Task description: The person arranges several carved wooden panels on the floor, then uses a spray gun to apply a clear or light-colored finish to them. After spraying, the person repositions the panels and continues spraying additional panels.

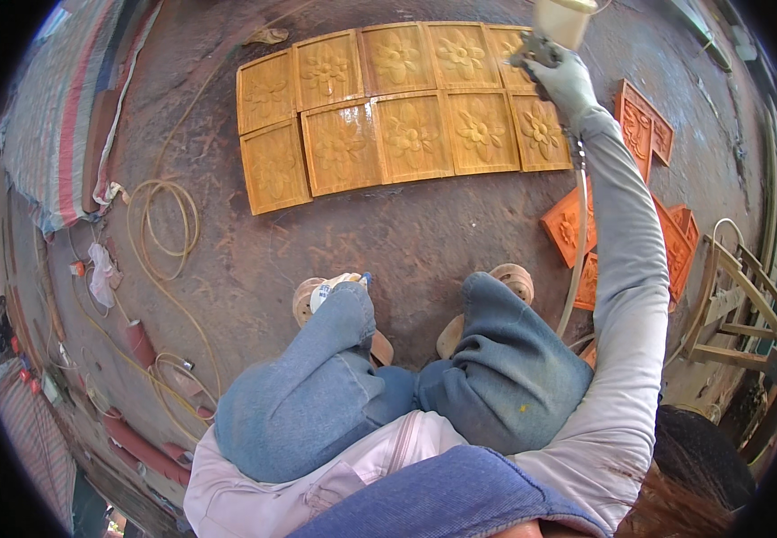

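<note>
At the far right, my right hand (568, 85), in a pale glove, is closed round a spray gun (539, 56). A whitish cup (564, 20) sits on the gun and runs off the upper edge. From the gun a pale hose (581, 215) hangs down toward my right knee. Just left of the gun lie two rows of yellow-brown wooden panels (406, 125) carved with flowers; some have a wet-looking shine. My left hand does not show. Beside my left knee is a small white thing with blue marks (324, 291), which I cannot make out.
Orange-red carved panels (644, 125) lie beneath and beside my right arm. A wooden frame (742, 309) stands at the right. On the left are a coiled hose (193, 229), a striped sheet (61, 134), a crumpled white bag (103, 273) and dull red tubes (142, 448).
</note>
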The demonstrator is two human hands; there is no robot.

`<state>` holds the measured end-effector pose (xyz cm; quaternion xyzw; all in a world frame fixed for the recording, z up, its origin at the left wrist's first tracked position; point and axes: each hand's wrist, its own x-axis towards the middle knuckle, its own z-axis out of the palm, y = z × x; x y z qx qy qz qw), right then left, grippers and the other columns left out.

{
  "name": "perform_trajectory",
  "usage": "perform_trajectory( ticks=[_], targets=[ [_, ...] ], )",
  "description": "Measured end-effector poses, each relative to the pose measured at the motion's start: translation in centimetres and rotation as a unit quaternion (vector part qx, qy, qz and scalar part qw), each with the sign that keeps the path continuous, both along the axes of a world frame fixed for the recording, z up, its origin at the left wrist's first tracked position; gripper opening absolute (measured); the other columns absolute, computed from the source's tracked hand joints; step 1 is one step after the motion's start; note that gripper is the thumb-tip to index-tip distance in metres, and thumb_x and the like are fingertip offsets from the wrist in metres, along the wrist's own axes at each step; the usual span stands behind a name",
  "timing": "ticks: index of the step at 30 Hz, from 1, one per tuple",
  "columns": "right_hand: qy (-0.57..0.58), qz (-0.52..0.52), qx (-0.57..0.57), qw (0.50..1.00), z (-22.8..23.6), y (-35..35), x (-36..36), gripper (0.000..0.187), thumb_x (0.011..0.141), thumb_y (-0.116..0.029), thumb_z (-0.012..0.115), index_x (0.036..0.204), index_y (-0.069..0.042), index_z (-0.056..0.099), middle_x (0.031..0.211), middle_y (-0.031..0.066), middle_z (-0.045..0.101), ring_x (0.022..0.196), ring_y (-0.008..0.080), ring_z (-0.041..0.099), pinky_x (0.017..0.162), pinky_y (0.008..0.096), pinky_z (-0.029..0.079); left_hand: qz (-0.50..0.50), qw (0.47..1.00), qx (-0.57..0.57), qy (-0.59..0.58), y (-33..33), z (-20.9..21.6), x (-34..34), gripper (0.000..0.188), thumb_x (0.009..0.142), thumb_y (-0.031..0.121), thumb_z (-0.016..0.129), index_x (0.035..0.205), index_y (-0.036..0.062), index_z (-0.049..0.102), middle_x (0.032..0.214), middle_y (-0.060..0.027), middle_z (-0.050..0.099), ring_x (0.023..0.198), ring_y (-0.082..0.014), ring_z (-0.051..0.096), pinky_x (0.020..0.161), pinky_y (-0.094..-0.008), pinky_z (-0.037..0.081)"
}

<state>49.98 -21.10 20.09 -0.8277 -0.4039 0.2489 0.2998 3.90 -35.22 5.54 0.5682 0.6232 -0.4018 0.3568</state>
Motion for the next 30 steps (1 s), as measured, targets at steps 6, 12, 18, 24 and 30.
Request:
perform_trajectory(
  ticks=[6, 12, 18, 24, 30],
  targets=[
    [0.239, 0.124, 0.101, 0.958, 0.5, 4.1, -4.9, 0.024, 0.086, -0.022, 0.074, 0.096, -0.002, 0.066, 0.071, 0.0025, 0.063, 0.058, 0.0111, 0.059, 0.052, 0.0272, 0.05, 0.0, 1.0, -0.004, -0.007, -0.2, -0.2, 0.6, 0.034, 0.097, 0.044, 0.056, 0.121, 0.0223, 0.066, 0.119, -0.0056, 0.067, 0.109, -0.0289, 0.065, 0.091, -0.0403, 0.051],
    [0.128, 0.081, 0.045, 0.987, -1.4, 4.6, -1.1, 0.046, 0.084, -0.024, 0.076, 0.121, -0.002, 0.064, 0.077, 0.0052, 0.067, 0.058, 0.0107, 0.06, 0.053, 0.027, 0.051, 0.012, 1.0, -0.002, -0.013, -0.3, -0.3, 0.6, 0.034, 0.097, 0.044, 0.056, 0.121, 0.0221, 0.066, 0.119, -0.0061, 0.067, 0.108, -0.0295, 0.065, 0.091, -0.0407, 0.051],
    [-0.219, 0.082, -0.063, 0.97, -0.7, 1.9, 4.0, 0.064, 0.084, -0.039, 0.07, 0.136, -0.004, 0.057, 0.119, 0.0153, 0.069, 0.111, 0.0283, 0.065, 0.096, 0.0388, 0.049, 0.022, 0.999, -0.002, -0.024, -0.3, -0.3, 1.0, 0.034, 0.097, 0.043, 0.056, 0.121, 0.0219, 0.066, 0.118, -0.0065, 0.067, 0.108, -0.0301, 0.065, 0.091, -0.041, 0.051],
    [0.068, 0.127, 0.007, 0.99, 0.4, 1.2, -1.0, 0.038, 0.09, -0.024, 0.072, 0.118, 0.001, 0.065, 0.081, -0.0006, 0.064, 0.067, 0.0062, 0.058, 0.057, 0.0233, 0.05, 0.034, 0.999, 0.004, -0.026, -0.4, -0.4, 0.8, 0.034, 0.096, 0.043, 0.056, 0.121, 0.0217, 0.066, 0.117, -0.007, 0.067, 0.108, -0.0307, 0.065, 0.091, -0.0414, 0.051],
    [0.215, 0.214, 0.06, 0.951, 0.9, 4.2, -5.9, 0.034, 0.09, -0.019, 0.071, 0.118, -0.001, 0.064, 0.094, 0.0043, 0.069, 0.079, 0.0086, 0.065, 0.068, 0.0246, 0.053, 0.063, 0.979, 0.119, -0.152, 0.1, 1.7, 0.4, 0.034, 0.096, 0.043, 0.056, 0.121, 0.0214, 0.066, 0.117, -0.0074, 0.068, 0.107, -0.0313, 0.065, 0.091, -0.0418, 0.051]
  ],
)
